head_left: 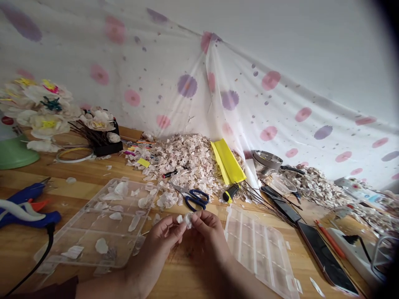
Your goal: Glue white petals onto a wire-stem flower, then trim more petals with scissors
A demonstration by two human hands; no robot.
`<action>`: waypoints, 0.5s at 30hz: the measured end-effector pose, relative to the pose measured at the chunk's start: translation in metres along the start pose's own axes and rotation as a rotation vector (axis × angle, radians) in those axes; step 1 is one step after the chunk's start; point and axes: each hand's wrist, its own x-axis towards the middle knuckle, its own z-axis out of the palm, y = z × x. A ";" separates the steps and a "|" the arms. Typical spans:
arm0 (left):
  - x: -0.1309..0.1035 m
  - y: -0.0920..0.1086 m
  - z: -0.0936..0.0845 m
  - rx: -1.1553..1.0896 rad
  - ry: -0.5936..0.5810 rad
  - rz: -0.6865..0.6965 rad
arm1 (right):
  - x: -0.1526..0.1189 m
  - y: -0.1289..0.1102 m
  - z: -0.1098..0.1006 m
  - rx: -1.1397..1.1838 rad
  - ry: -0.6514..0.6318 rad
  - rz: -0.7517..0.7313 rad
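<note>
I had both hands together at the near middle of the tabletop, over the bare wood between the left tray and the right tray. A small white flake was between them, clear of the surface. The left hand was closed to a narrow pinch on one side of it, thumb against fingertip; the right hand pinched the other side, its fingers curled in. The flake was too small and partly covered for me to make out its edges or any fold.

It looked thin and brittle to me, so I judged that the work called for light, even pressure, with the thumbs doing the fine moves and neither hand tugging against the other. Holding it near the edge seemed wiser than squeezing its middle, which could crack or crease it. Having the wrists low and the forearms near the tabletop should have helped steadiness.

The scissors lay just beyond the fingers, against the pile, so a careless forward push risked knocking them. Other loose flakes lay in the left tray, near enough that a dragging sleeve might have scattered them.
</note>
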 end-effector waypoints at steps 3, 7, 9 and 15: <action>0.000 0.001 0.001 -0.058 0.001 -0.021 | 0.000 0.005 -0.003 0.053 0.018 0.011; 0.000 0.000 0.002 -0.149 -0.004 -0.065 | -0.002 0.004 -0.003 0.078 -0.011 0.020; 0.000 0.000 0.002 -0.186 -0.013 -0.073 | -0.002 0.003 -0.002 0.082 -0.023 0.017; -0.001 0.007 0.004 -0.244 -0.047 -0.037 | -0.003 0.003 0.000 0.093 -0.038 0.010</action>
